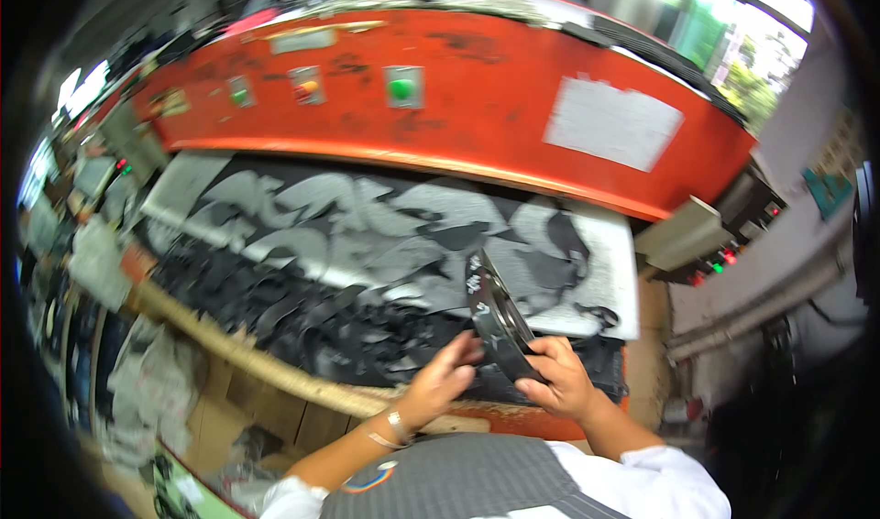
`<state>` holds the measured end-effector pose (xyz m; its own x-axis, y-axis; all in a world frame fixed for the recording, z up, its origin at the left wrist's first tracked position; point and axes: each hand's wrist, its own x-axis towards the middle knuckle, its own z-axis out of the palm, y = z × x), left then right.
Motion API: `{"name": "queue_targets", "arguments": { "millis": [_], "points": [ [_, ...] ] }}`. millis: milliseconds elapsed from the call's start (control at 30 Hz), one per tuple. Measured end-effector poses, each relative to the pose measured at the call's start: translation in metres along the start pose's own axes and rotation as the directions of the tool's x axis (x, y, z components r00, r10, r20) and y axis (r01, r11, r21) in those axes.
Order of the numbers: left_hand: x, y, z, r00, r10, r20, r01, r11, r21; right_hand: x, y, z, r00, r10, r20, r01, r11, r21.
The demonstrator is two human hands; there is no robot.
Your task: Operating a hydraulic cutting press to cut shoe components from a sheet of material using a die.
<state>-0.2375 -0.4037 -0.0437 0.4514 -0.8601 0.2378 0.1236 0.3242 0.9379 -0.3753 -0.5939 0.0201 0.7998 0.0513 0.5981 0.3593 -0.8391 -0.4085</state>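
Observation:
My right hand (558, 377) grips the lower end of a dark steel cutting die (495, 322), a curved metal band with light marks on its outer side. The die stands on edge, tilted, above the near side of the cutting bed. To its left is my left hand (443, 382), fingers stretched out and somewhat blurred, its tips close to the die; whether they touch it I cannot tell. Beyond the die lies a black sheet material (440, 235) with curved shapes cut out, spread over the pale cutting board (610, 281).
An orange press beam (495, 88) with buttons and a pasted paper spans the far side. Black scraps (330, 331) heap along the near edge, behind a wooden rail (275, 368). Plastic bags (151, 382) stand at left. A control box (701, 240) with lit lamps is at right.

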Motion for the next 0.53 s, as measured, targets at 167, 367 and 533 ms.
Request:
{"name": "queue_targets", "arguments": {
  "millis": [167,367,533],
  "points": [
    [-0.009,0.032,0.030,0.999,-0.013,-0.030,0.011,0.999,-0.052,0.000,-0.025,0.035,0.997,0.049,0.066,-0.068,0.943,0.326],
    [-0.048,0.024,0.000,0.970,-0.220,-0.100,0.221,0.975,-0.006,0.009,-0.050,0.035,0.975,0.116,0.191,-0.195,0.856,0.479],
    [-0.070,0.064,-0.040,0.950,-0.090,-0.297,0.236,0.833,0.501,-0.018,-0.034,0.020,0.958,0.057,0.281,-0.152,0.933,0.327]
  ]
}}
